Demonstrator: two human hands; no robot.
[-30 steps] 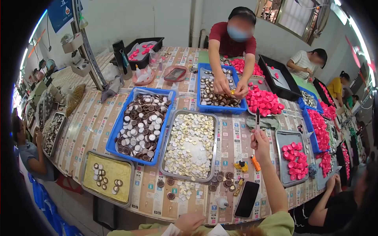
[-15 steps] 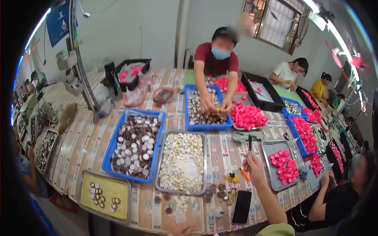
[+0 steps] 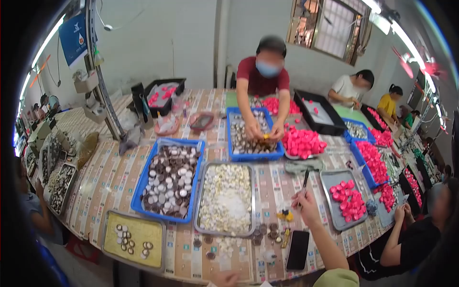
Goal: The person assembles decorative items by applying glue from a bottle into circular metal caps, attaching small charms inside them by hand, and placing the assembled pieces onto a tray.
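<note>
My right hand (image 3: 306, 204) is raised over the table, its fingers closed on a thin dark-tipped tool (image 3: 305, 179) that points up and away. Beneath and around it lie a yellow-and-black item (image 3: 285, 215), a black phone (image 3: 298, 250) and several loose brown discs (image 3: 274, 233). At the bottom edge my left hand (image 3: 225, 278) is partly in view, blurred, its fingers unclear. In front of it are small pale pieces (image 3: 229, 245) and a metal tray (image 3: 196, 217) of cream and white pieces. The metal tray (image 3: 329, 210) right of my right hand holds pink caps (image 3: 348, 201).
A blue bin (image 3: 137, 203) of brown and white discs stands left of centre, above a yellow-lined tray (image 3: 109, 251). Across the table a masked person (image 3: 263, 71) works over another blue bin (image 3: 231, 154). More people sit at the right, one (image 3: 416, 244) close by.
The view has tilted upward, shifting the table lower in the picture. My left hand has sunk toward the bottom edge. The orange item beside my right hand no longer shows.
</note>
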